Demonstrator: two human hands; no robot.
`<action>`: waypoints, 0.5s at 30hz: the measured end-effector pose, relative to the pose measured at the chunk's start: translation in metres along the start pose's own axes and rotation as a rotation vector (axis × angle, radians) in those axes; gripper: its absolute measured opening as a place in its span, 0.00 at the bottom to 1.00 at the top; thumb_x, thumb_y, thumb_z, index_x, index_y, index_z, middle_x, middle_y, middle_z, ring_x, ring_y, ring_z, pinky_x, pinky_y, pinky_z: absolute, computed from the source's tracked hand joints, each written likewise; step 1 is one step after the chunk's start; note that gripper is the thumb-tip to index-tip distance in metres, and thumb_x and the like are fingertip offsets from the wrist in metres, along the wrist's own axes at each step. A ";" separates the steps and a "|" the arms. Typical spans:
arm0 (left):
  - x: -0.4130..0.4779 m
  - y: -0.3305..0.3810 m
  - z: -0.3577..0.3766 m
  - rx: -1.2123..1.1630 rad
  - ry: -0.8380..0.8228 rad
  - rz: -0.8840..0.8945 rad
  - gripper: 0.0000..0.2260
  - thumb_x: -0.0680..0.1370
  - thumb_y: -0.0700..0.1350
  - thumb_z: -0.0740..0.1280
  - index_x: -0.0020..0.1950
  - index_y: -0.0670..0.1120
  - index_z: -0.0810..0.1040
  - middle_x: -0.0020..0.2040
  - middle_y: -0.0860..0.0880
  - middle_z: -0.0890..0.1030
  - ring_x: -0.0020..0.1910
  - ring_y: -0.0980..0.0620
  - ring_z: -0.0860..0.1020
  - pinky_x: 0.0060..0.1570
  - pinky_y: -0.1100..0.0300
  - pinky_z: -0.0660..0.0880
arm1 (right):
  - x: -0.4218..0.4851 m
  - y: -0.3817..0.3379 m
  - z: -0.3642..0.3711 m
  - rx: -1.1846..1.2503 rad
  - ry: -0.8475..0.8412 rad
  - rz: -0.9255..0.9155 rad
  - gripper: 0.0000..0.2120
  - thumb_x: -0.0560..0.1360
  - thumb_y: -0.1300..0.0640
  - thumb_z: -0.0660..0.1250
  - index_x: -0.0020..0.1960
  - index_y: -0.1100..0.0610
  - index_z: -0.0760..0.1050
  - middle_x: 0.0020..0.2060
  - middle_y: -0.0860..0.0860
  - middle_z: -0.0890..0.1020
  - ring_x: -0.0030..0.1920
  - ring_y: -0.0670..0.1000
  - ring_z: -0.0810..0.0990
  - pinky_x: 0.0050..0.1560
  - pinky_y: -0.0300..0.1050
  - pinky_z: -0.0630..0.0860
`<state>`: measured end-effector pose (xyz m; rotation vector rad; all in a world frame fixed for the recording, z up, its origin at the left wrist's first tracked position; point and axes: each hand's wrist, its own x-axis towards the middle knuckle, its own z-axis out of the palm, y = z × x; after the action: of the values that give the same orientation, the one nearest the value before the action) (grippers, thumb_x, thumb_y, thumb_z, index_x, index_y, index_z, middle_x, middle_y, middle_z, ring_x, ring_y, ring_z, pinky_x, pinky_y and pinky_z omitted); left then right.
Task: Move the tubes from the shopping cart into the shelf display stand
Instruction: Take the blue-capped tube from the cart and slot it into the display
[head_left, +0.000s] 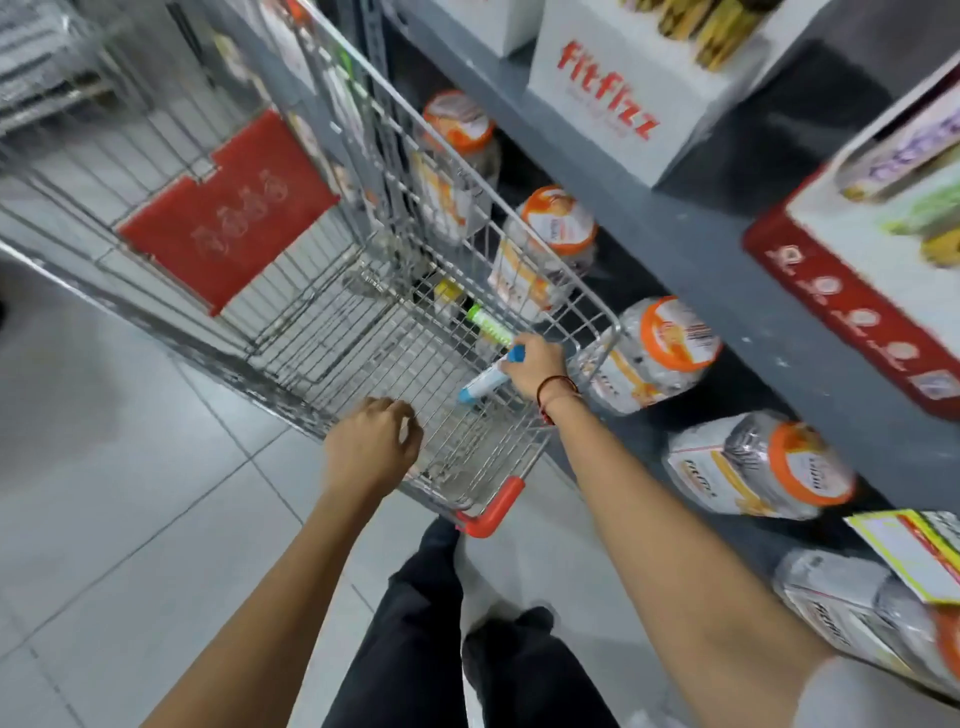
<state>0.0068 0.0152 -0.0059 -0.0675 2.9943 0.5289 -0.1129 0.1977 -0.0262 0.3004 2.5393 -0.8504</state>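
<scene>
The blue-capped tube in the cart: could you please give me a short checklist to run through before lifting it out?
1. Right hand closed on the blue-capped tube: ok.
2. Left hand free, holding nothing, at the cart's near rim: ok.
3. Green-capped tube lies beside the held one, apart from the grip: ok.
4. Way up out of the shopping cart open, no bar over the hand: ok.
5. Free slot in the fitfizz display stand: cannot tell, its top is cut off.
6. More tubes left deeper in the cart: cannot tell, blurred.
</scene>
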 end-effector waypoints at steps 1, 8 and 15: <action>0.000 0.000 -0.001 0.010 -0.026 -0.008 0.04 0.72 0.45 0.67 0.43 0.46 0.81 0.41 0.45 0.83 0.45 0.43 0.78 0.31 0.54 0.74 | -0.008 -0.002 -0.016 -0.003 0.012 -0.041 0.16 0.73 0.60 0.68 0.60 0.62 0.74 0.59 0.62 0.77 0.60 0.59 0.76 0.59 0.47 0.73; 0.012 0.016 -0.007 -0.001 -0.162 0.080 0.12 0.75 0.45 0.65 0.56 0.44 0.78 0.54 0.42 0.82 0.53 0.41 0.77 0.46 0.46 0.78 | -0.074 -0.003 -0.131 -0.022 0.133 -0.216 0.17 0.71 0.59 0.70 0.60 0.59 0.74 0.58 0.59 0.78 0.59 0.58 0.75 0.54 0.42 0.71; 0.037 0.130 -0.030 -0.103 -0.028 0.418 0.16 0.75 0.42 0.65 0.63 0.41 0.73 0.61 0.40 0.77 0.55 0.40 0.77 0.49 0.48 0.78 | -0.158 0.018 -0.230 -0.038 0.340 -0.266 0.15 0.69 0.62 0.72 0.55 0.60 0.77 0.55 0.58 0.81 0.57 0.57 0.77 0.56 0.42 0.69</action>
<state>-0.0402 0.1257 0.0625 0.5637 2.9538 0.7130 -0.0464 0.3429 0.2027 0.1008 2.9572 -0.9116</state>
